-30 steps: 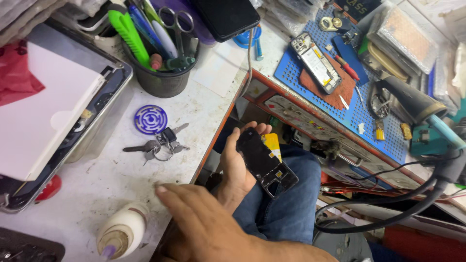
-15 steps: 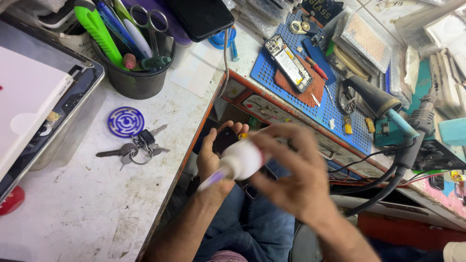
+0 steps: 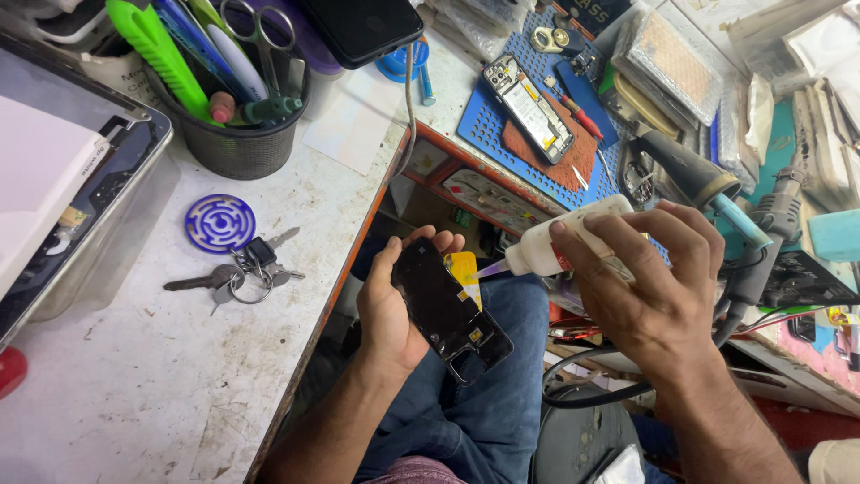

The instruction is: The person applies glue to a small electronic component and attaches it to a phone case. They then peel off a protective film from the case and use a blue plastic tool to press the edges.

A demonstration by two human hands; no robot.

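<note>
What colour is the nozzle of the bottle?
Purple, on the white bottle in the right hand; head view.

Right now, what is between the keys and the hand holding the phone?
In the head view, only bare worktop and its orange edge lie between the keys and the left hand holding the phone.
</note>
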